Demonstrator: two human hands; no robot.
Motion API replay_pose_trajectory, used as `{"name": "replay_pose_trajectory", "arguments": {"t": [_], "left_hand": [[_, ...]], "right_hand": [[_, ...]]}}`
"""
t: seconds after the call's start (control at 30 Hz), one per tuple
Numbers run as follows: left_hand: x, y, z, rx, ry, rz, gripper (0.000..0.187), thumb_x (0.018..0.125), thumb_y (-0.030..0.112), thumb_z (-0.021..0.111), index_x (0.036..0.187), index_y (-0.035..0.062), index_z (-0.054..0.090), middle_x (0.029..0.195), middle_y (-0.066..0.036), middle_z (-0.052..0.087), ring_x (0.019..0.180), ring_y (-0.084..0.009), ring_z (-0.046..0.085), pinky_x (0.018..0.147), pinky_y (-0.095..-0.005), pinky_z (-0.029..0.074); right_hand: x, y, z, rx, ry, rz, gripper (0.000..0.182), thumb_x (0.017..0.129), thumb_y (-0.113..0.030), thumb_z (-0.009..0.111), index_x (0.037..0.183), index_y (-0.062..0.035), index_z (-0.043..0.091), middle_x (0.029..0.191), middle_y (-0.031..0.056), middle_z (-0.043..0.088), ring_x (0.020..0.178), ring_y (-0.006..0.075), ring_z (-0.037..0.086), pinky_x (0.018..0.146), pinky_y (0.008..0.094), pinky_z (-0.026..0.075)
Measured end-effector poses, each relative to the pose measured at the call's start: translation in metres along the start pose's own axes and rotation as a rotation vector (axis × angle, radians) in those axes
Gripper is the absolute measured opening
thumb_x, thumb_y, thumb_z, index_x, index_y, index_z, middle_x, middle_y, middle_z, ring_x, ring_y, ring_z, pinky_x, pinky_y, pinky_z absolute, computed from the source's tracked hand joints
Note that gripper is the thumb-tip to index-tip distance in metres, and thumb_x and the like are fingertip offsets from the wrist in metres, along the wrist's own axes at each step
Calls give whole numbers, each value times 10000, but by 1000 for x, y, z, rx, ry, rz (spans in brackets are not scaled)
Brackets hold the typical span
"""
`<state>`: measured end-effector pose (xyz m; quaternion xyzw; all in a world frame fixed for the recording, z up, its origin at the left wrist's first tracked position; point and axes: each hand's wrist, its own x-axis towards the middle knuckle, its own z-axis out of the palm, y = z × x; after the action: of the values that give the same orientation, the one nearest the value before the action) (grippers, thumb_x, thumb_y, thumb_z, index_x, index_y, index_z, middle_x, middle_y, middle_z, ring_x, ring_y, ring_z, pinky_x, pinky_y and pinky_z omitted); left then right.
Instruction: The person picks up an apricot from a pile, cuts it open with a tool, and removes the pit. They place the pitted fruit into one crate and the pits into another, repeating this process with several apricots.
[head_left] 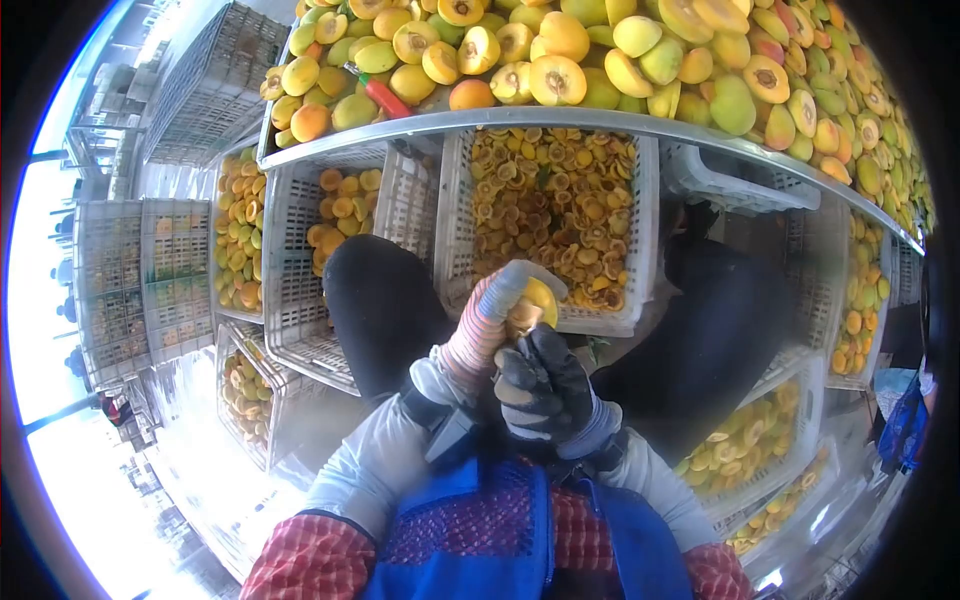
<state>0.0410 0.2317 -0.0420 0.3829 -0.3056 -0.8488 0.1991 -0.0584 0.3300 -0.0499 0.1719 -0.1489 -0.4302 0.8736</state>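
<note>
My left hand [478,335], in a striped, worn glove with wrapped fingers, is closed around a yellow peach half [541,297]. Its pale cut side faces my right hand [545,385], which wears a dark grey-and-black glove. The right fingers are curled together against the fruit's lower edge; whatever they grip, if anything, is hidden. Both hands meet above my lap, just in front of a white crate [648,230] of cut peach pieces [555,190]. On the metal-edged table [620,122] ahead lies a red-handled tool [385,97] among many whole and halved peaches [557,80].
Slatted crates of peach halves stand at my left [290,260] and lower right [745,440]. Another crate of peaches [865,300] sits at the far right. Stacked crates [145,280] rise on the far left. My knees flank the middle crate.
</note>
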Motion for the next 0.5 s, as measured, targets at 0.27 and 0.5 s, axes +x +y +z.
{"name": "replay_pose_trajectory", "arguments": {"t": [0.27,0.5], "left_hand": [[-40,28,-14,24,644,284,515,887,534,525,1015,42,605,861,-44,607,789,-134,588,705,-251,478],[-51,136,-127,1878,1270,225,442,856,410,602,1066,21,599,989,-179,631,903,-304,614,758,-384,492]], "right_hand": [[-5,-18,-23,43,32,-160,496,958,-525,360,945,-71,559,584,-5,399,400,69,345,356,227,304],[2,-30,-21,-176,279,-153,508,941,-562,362,871,-105,573,533,-39,350,368,57,269,340,211,235]]}}
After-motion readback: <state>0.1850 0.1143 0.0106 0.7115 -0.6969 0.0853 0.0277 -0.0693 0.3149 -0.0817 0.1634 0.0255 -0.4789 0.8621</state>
